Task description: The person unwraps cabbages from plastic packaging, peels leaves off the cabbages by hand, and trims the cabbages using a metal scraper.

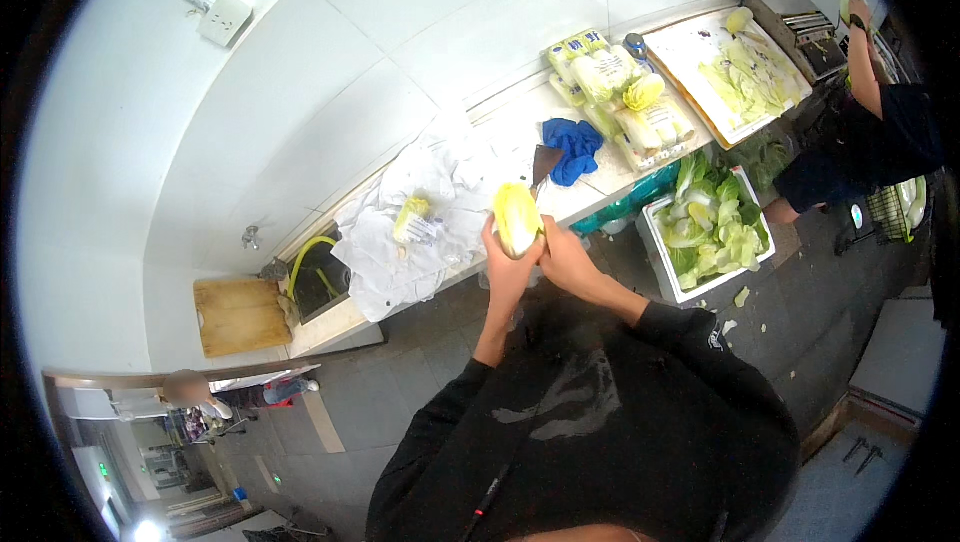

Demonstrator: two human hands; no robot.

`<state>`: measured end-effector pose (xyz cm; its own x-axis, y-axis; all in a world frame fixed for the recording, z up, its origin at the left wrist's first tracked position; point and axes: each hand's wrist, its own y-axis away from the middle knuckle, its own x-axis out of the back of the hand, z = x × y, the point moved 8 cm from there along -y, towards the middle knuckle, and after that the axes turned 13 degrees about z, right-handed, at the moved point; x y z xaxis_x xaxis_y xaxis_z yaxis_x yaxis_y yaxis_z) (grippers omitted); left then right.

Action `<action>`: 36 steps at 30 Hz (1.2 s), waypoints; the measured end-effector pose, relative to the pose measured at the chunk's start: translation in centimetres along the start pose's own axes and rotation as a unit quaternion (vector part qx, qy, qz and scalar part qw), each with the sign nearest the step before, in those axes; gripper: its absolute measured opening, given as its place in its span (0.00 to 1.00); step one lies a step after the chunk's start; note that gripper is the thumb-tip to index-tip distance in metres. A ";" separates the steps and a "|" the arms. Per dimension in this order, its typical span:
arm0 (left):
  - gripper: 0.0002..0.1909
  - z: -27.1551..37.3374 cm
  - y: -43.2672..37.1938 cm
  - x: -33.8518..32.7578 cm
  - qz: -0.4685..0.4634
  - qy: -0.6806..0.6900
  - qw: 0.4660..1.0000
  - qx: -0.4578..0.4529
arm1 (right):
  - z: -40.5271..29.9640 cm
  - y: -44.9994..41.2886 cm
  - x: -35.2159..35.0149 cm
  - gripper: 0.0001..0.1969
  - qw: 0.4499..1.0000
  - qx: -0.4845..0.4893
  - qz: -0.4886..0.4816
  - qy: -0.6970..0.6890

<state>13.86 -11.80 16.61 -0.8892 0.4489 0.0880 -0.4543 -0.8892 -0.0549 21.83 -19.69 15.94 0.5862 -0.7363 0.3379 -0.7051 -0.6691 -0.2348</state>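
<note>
A small peeled napa cabbage [516,218] is held upright in front of me, pale yellow with a white lower part. My left hand [510,260] wraps around its lower left side. At its lower right, my right hand [562,253] grips it with thumb and fingers. Just behind the cabbage, a dark cleaver blade [547,164] shows by a blue cloth [572,149]; the cabbage partly hides the cleaver's handle. Another small cabbage in printed wrap [415,222] lies on crumpled white sheeting [375,260] to the left.
Bagged cabbages [611,76] are stacked on the counter [600,180]. A white foam box [705,294] of loose leaves stands on the floor. Beyond are a leaf-strewn cutting board [731,138] and a co-worker's arm [865,73]. A sink [319,290] and wooden board [241,317] are left.
</note>
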 end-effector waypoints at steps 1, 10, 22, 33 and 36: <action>0.40 -0.9 -0.6 -0.2 -0.002 -0.002 1.000 -0.015 | 0.0 -0.2 0.5 0.17 0.998 0.006 0.063 -0.009; 0.33 -3.4 -0.6 0.4 0.088 0.063 0.994 -0.033 | 10.0 0.3 -2.9 0.14 0.934 -0.283 0.132 -0.173; 0.27 -1.2 -2.7 3.4 -0.049 0.475 0.861 0.174 | 16.8 3.2 1.4 0.16 0.845 -0.345 0.190 -0.363; 0.45 -0.8 -0.8 3.4 -0.136 0.385 0.895 0.180 | 33.0 19.3 18.4 0.16 0.722 -0.559 0.277 -0.299; 0.41 1.2 -0.5 2.0 -0.116 0.366 0.900 0.207 | 34.4 18.1 25.0 0.22 0.758 -0.513 0.392 -0.098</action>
<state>12.40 -10.53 17.98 -0.6390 0.4298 -0.6380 -0.7077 -0.6534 0.2687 37.44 -53.72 -11.23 -0.1950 -0.9352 0.2957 -0.7481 0.3368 0.5718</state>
